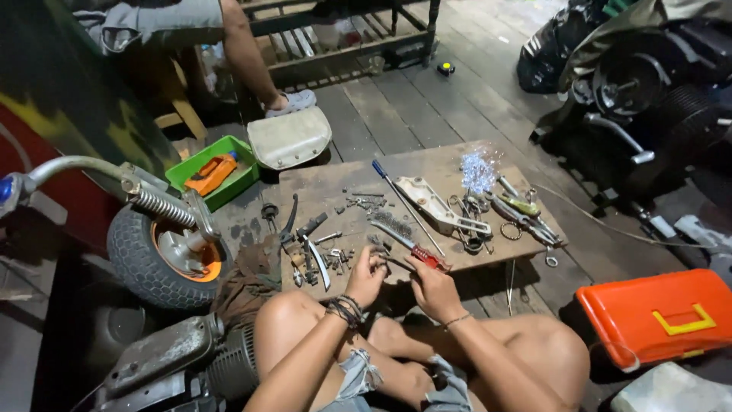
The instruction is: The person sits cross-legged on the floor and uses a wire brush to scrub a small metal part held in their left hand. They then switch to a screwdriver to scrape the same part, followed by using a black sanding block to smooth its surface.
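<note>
My left hand and right hand meet over the near edge of the tabletop, fingers pinched together on a small part too tiny to make out. Both hold it close so I can work it. Wire brush, bolts and pliers lie within reach.

Worn wooden board bears greasy metal parts; glossy orange plastic toolbox sits nearby.

No packages, labels, signs or screens clearly in view
</note>
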